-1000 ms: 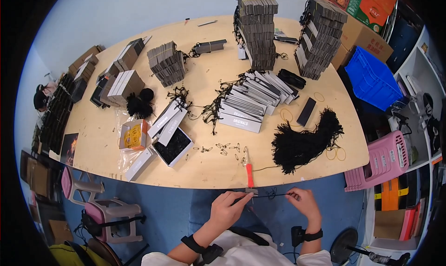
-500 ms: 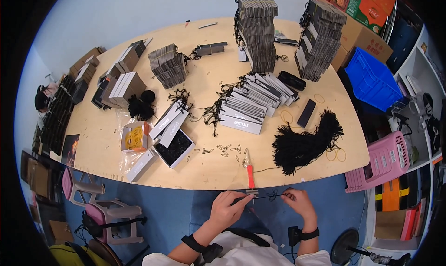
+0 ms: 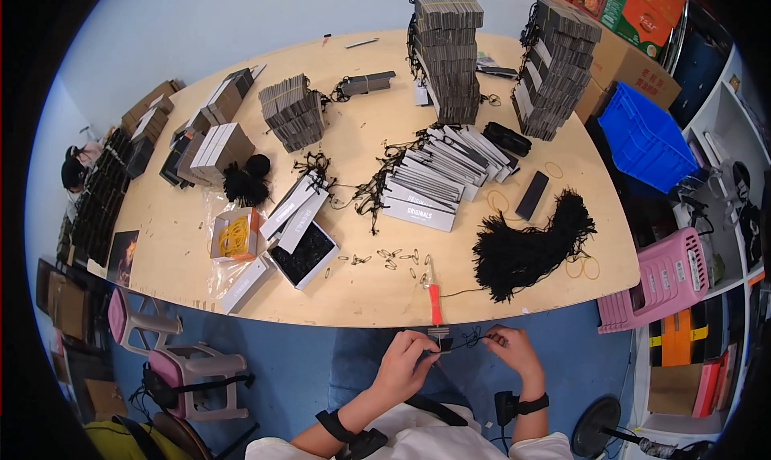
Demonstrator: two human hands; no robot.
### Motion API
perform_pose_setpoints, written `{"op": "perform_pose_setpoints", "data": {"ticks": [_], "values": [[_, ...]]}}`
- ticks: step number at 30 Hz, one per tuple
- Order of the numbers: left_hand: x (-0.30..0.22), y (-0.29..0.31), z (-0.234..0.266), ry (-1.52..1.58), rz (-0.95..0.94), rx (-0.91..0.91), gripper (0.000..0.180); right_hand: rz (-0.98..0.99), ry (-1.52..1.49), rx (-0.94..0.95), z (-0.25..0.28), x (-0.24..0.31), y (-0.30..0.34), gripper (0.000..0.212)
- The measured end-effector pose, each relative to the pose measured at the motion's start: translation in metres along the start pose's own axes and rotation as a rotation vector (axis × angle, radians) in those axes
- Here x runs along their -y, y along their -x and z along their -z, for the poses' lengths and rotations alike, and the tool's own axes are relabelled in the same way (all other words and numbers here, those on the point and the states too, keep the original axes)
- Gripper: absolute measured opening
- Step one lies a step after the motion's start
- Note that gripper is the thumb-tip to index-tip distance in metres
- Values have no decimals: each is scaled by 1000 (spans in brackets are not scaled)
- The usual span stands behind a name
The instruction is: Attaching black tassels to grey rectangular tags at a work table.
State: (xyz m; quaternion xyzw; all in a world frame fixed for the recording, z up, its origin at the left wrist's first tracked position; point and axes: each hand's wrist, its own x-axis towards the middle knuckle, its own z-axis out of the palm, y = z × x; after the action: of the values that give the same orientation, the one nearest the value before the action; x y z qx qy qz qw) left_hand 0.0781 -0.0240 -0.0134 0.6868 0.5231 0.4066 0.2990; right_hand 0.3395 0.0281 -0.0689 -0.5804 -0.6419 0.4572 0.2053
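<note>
A: What are the hands doing?

B: Both are below the near edge of the table (image 3: 161,243), over the lap. The left hand (image 3: 405,363) is pinched shut on a small dark card tag (image 3: 439,333), and the right hand (image 3: 514,354) pinches the thin black string (image 3: 470,339) that runs across to that tag. The string lies between the two hands, seemingly so it can be handled at the tag's end.

A: Why so low, off the table?

B: Likely for a close grip; the fingers work just beside each other there. I can't tell whether the string is already through the tag.

A: What's nearest on the table?

B: A red-handled tool (image 3: 434,299) right at the edge above the hands, with loose safety pins (image 3: 385,257) scattered beside it. To the right, a big heap of black strings (image 3: 526,247), within easy reach of the right hand.

A: And farther off?

B: A fanned row of finished-looking tags (image 3: 438,183) mid-table, an open white box (image 3: 303,255) of dark pieces, a small box of yellow rubber bands (image 3: 234,235), and tall stacks of grey cards (image 3: 450,50) at the far side. A blue crate (image 3: 642,134) and a pink stool (image 3: 666,279) stand off to the right.
</note>
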Motion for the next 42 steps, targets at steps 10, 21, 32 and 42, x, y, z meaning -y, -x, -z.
{"op": "perform_pose_setpoints", "data": {"ticks": [10,21,32,42], "values": [[7,5,0,85,-10,107,21,54,51,1,-9,-2,-1,18],[6,5,-3,8,-4,42,10,62,-26,88,-7,35,8,15],[4,15,1,388,131,115,9,491,-5,150,-6,80,22,15],[-15,15,9,698,231,165,5,529,-127,200,2,106,37,16]]}}
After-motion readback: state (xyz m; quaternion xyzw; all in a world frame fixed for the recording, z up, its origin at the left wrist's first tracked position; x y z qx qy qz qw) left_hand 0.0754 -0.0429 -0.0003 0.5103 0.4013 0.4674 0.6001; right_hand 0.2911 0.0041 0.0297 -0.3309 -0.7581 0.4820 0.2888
